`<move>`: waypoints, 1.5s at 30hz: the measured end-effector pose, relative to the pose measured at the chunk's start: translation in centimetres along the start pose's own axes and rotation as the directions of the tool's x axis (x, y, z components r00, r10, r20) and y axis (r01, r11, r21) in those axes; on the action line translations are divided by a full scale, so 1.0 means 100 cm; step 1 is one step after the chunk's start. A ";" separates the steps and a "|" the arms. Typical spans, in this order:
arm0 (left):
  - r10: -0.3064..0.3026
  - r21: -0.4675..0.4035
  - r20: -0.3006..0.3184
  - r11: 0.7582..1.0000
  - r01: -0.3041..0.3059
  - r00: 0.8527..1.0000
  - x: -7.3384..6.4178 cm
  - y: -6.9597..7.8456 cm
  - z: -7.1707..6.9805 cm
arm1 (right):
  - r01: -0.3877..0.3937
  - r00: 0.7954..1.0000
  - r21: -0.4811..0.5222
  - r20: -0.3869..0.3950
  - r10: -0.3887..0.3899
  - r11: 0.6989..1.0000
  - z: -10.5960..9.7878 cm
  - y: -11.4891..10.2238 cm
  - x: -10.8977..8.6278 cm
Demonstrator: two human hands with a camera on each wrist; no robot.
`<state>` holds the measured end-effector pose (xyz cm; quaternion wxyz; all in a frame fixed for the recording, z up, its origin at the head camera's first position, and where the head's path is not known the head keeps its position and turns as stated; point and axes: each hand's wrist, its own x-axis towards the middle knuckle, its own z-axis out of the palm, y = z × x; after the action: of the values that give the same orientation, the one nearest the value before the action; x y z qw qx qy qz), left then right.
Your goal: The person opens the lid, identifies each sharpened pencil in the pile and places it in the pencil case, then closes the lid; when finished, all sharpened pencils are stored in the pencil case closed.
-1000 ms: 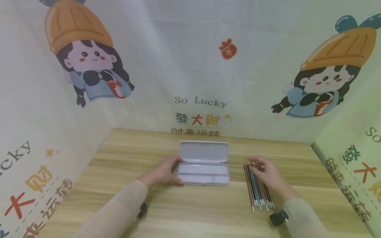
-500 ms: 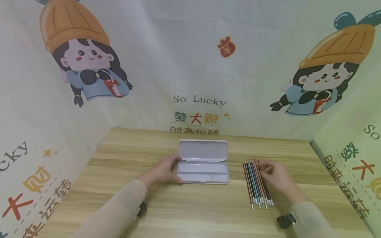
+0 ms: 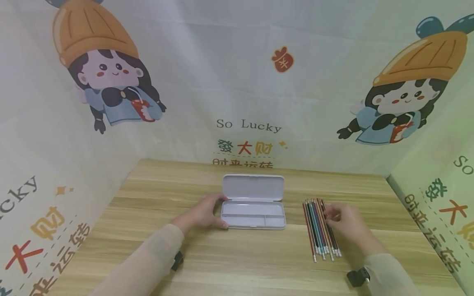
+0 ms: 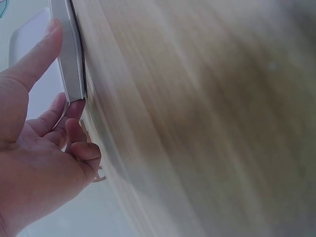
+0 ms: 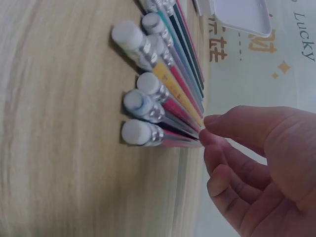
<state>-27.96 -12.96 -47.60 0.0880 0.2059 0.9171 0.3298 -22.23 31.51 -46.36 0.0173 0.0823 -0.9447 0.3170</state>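
A white pencil case lies with its lid raised; no item shows in its divided tray. My left hand grips the case's left end, thumb at the near corner and fingers at the far one. In the left wrist view the thumb lies along the case's side. To the right, several pencils of different colours lie side by side, white erasers toward me. My right hand pinches a pencil at the pile's right edge with thumb and index finger; its far end is hidden behind the fingertips.
The wooden table ends at a printed cloth backdrop behind and on both sides. A dark wrist camera sits under the right sleeve, another under the left.
My right hand has moved from over the far ends of the pencils to the pile's right edge. The left hand stays on the case.
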 end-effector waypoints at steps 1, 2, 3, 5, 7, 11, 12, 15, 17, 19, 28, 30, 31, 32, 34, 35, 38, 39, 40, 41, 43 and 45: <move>0.001 -0.003 0.000 1.000 -0.001 1.000 0.001 0.000 0.000 | 0.003 1.000 -0.011 0.005 -0.003 1.000 0.000 0.001 0.000; 0.004 -0.003 0.000 1.000 -0.004 1.000 0.002 -0.001 0.001 | 0.005 1.000 -0.025 0.008 -0.005 1.000 0.000 0.002 0.001; 0.002 -0.008 0.002 1.000 -0.002 1.000 0.003 -0.001 0.001 | 0.010 1.000 -0.036 0.012 -0.010 0.999 -0.001 0.002 0.001; 0.005 -0.015 -0.001 1.000 -0.005 1.000 0.004 -0.002 0.002 | 0.019 1.000 -0.068 0.012 -0.019 0.998 -0.001 0.003 0.001; 0.010 -0.019 -0.002 1.000 -0.010 1.000 0.004 -0.002 0.002 | 0.035 0.999 -0.096 0.010 -0.034 0.995 0.000 0.003 0.002; 0.008 -0.028 -0.002 1.000 -0.008 1.000 0.002 -0.002 0.001 | 0.025 1.000 -0.136 0.014 -0.023 0.990 0.001 0.000 0.003; 0.009 -0.026 -0.003 1.000 -0.009 1.000 0.002 -0.002 0.001 | 0.010 1.000 -0.144 0.021 -0.007 0.989 0.001 -0.001 0.003; 0.003 -0.027 0.000 1.000 -0.003 1.000 0.000 -0.002 0.001 | -0.045 0.998 -0.181 0.036 0.052 0.982 0.002 -0.004 0.004; 0.001 -0.031 0.004 1.000 -0.001 1.000 -0.001 -0.002 0.002 | -0.076 0.996 -0.206 0.039 0.086 0.975 0.003 -0.005 0.004; -0.001 -0.032 0.004 0.999 0.002 1.000 -0.001 -0.001 0.002 | -0.092 0.994 -0.231 0.038 0.103 0.969 0.004 -0.005 0.004; -0.008 -0.043 0.003 0.999 0.008 1.000 -0.002 0.000 0.001 | -0.085 0.995 -0.272 0.031 0.097 0.959 0.002 -0.005 0.008; -0.008 -0.043 0.005 0.999 0.008 1.000 -0.004 0.000 0.000 | -0.074 0.996 -0.265 0.026 0.084 0.961 0.004 -0.005 0.009; -0.010 -0.045 0.007 0.999 0.011 1.000 -0.005 0.000 0.000 | -0.072 0.996 -0.258 0.023 0.081 0.964 0.005 -0.004 0.009; -0.014 -0.046 0.008 0.999 0.015 1.000 -0.006 0.000 -0.001 | -0.070 0.997 -0.250 0.020 0.078 0.966 0.006 -0.004 0.009; -0.017 -0.043 0.010 0.999 0.018 1.000 -0.007 0.000 -0.002 | -0.063 0.998 -0.231 0.015 0.069 0.971 0.008 -0.004 0.010; -0.016 -0.039 0.010 0.999 0.016 1.000 -0.008 0.000 -0.002 | -0.062 0.998 -0.220 0.012 0.066 0.974 0.009 -0.004 0.010; -0.008 -0.026 0.005 1.000 0.008 1.000 -0.007 -0.001 -0.003 | -0.077 0.997 -0.194 0.000 0.078 0.978 0.011 -0.005 0.010; -0.002 -0.021 0.003 1.000 0.002 1.000 -0.006 -0.001 -0.003 | -0.080 0.997 -0.185 -0.004 0.081 0.979 0.011 -0.005 0.011; 0.002 -0.019 0.002 1.000 -0.002 1.000 -0.006 -0.001 -0.003 | -0.091 0.996 -0.177 -0.009 0.091 0.980 0.010 -0.005 0.010; 0.005 -0.016 0.001 1.000 -0.005 1.000 -0.005 -0.001 -0.002 | -0.098 0.995 -0.167 -0.011 0.097 0.981 0.010 -0.005 0.010; 0.007 -0.010 0.004 1.000 -0.007 1.000 -0.003 -0.001 -0.001 | -0.112 0.994 -0.151 -0.018 0.111 0.982 0.008 -0.004 0.008; 0.004 -0.011 0.011 1.000 -0.004 1.000 -0.001 -0.001 0.000 | -0.122 0.993 -0.141 -0.023 0.120 0.983 0.006 -0.002 0.007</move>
<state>-27.85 -13.07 -47.63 0.0934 0.2090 0.9144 0.3339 -22.89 30.89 -46.61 0.0109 0.0212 -0.9679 0.2502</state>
